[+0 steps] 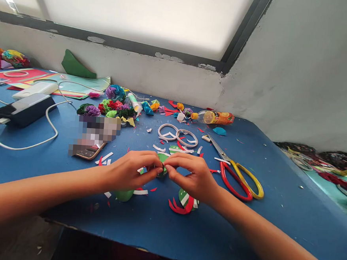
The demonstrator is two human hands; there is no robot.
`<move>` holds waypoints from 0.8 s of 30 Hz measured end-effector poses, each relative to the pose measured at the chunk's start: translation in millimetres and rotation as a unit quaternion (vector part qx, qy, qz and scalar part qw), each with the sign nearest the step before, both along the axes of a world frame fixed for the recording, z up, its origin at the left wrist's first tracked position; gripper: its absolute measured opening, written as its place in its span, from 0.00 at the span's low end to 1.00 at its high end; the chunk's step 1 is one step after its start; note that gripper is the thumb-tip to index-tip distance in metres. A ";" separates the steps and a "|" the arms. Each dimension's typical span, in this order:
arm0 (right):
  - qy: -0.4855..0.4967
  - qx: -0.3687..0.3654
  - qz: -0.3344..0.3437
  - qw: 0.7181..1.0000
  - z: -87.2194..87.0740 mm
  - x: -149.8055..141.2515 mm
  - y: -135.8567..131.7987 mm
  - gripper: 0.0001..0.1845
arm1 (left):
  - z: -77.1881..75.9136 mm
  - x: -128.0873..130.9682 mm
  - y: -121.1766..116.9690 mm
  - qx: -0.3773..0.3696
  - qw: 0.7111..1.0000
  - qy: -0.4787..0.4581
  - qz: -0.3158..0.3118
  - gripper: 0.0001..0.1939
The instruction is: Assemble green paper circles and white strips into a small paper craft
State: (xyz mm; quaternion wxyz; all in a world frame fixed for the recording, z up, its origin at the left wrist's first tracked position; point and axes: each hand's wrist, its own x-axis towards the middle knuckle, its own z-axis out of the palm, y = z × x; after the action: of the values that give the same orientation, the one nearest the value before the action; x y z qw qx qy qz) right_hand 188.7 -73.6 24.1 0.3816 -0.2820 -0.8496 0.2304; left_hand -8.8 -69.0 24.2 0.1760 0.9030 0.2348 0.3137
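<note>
Paper strip (182, 211), red and pointed at one end, curls across a green-and-white disc (182, 194) near the table's edge. Beyond it, left hand (141, 167) and right hand (187, 170) meet, thumbs and forefingers pinching a green paper piece (162, 158) above the blue table (273, 232). Uneven finger pressure could crease or tear it; a loosened pinch could lose it among the scraps. Farther lie scissors (233, 164), two tape rolls (159, 131), then an orange-labelled drink bottle (217, 117).
</note>
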 end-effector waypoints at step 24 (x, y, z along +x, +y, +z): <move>0.026 -0.049 -0.088 0.995 0.3 -0.5 1.3 0.06 | 0.5 1.0 1.6 -0.016 0.997 -0.055 0.050 0.06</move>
State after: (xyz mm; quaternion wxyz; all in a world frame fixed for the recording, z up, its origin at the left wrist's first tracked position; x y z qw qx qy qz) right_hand 188.2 -72.3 24.4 0.4079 -0.3684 -0.7988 0.2445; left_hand -7.8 -67.5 24.8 0.1870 0.8688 0.2745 0.3674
